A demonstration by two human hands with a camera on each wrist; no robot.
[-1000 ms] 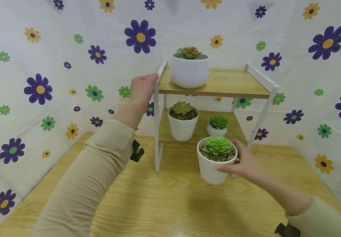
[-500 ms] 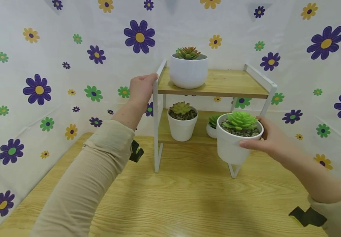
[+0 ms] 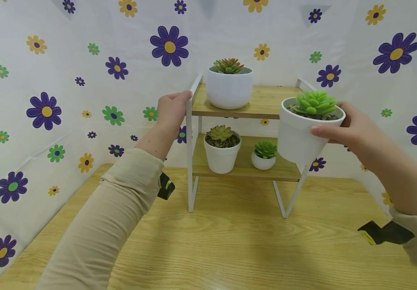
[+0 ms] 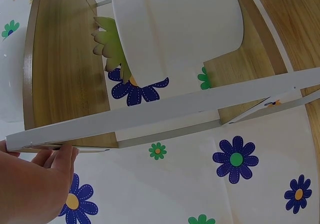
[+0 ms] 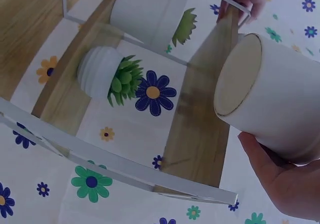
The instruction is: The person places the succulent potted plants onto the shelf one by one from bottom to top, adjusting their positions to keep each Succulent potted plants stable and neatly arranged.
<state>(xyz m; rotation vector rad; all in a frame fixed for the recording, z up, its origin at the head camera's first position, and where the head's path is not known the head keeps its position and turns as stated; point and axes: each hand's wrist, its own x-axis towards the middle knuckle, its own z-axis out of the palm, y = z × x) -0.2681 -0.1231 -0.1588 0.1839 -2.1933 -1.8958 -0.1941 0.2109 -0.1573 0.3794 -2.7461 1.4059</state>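
Observation:
My right hand (image 3: 353, 125) grips a white flowerpot (image 3: 302, 135) with a bright green succulent (image 3: 315, 103) by its right side. The pot is in the air at the right front of the two-tier shelf, overlapping the top board's edge in the head view; the right wrist view shows its underside. My left hand (image 3: 172, 110) holds the top front corner of the shelf's white metal frame (image 3: 189, 161); the left wrist view shows the fingers (image 4: 62, 159) against the frame bar. On the top board (image 3: 266, 96) stands a round white bowl planter (image 3: 229, 88) with a reddish-green succulent.
The lower board (image 3: 248, 171) carries a white pot (image 3: 223, 157) with a yellow-green succulent at left and a small white bowl (image 3: 263, 162) with a green succulent. Flower-printed cloth (image 3: 121, 32) hangs behind and at both sides. The shelf stands on a wood-grain table (image 3: 212, 241).
My right hand has raised the flowerpot from in front of the lower board, up and to the right, to the top board's height. My left hand stays on the frame.

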